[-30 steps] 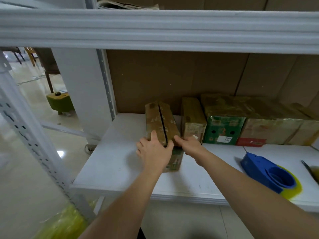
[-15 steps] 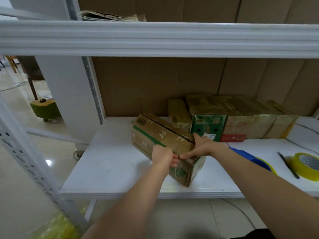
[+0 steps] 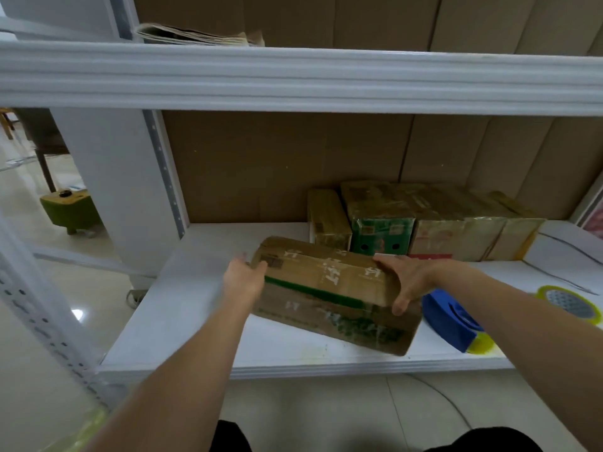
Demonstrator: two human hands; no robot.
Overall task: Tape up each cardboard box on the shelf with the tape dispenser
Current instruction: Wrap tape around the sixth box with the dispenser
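Box (image 3: 329, 288), brown with a green stripe, lying long side down near the front of the white shelf (image 3: 182, 308). Turned a bit, right end closer to the edge. Held at both ends. Left hand (image 3: 243, 282) gripping the left end, thumb on top, fingers hidden behind the box. Right hand (image 3: 404, 278) lying over the top right corner, fingers spread along the top, thumb hanging down over the front. Top flaps pushed down flat under the right hand.

Dispenser (image 3: 452, 319), blue, resting on the shelf just beside the right end of the box, under the right wrist. Yellow tape showing at its near end. Not touched by either hand.

Tape roll (image 3: 569, 303), yellowish and see-through, flat on the shelf further right, apart from the dispenser.

Row of other boxes (image 3: 424, 223) at the back, pressed side by side against the brown back wall. One with a green front, one with a red strip at the bottom. Shiny wrap on several of them. Smallest one at the left end, just behind the held box.

Folded papers (image 3: 195, 35) on the shelf above. Green stool (image 3: 70, 208) on the shiny floor off to the left.
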